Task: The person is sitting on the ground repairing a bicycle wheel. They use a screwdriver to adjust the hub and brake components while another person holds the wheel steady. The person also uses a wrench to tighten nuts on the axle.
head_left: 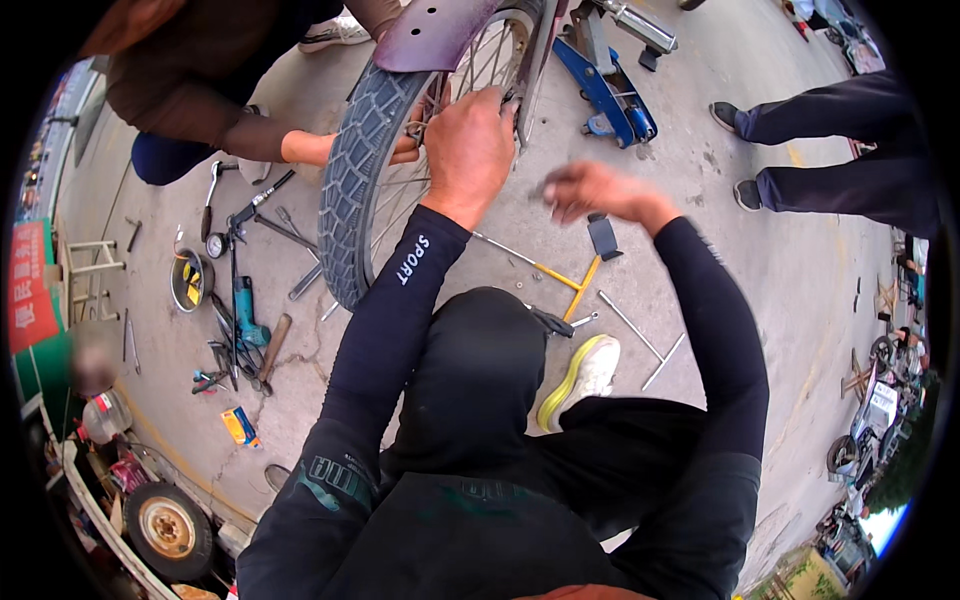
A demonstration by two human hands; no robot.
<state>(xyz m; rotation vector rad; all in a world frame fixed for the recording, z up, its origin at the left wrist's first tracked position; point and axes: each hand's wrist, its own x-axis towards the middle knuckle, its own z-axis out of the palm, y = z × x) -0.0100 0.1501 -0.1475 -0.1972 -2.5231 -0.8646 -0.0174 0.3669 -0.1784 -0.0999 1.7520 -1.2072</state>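
A wheel with a knobby black tire stands upright before me, under a purple fender. At its hub, beside the fork leg, my left hand is closed, back toward me; what its fingers hold is hidden. My right hand hangs in the air right of the wheel, apart from it. Motion smears its fingers, and a dark smudge at their tips is too blurred to name. Across from me a co-worker's hand reaches behind the tire, its fingers showing between the spokes.
A blue floor jack stands beyond my right hand. Below it lie a yellow T-handle wrench and a silver T-wrench. On the left are a teal power tool, a hammer and a metal bowl. Another person's legs stand at right.
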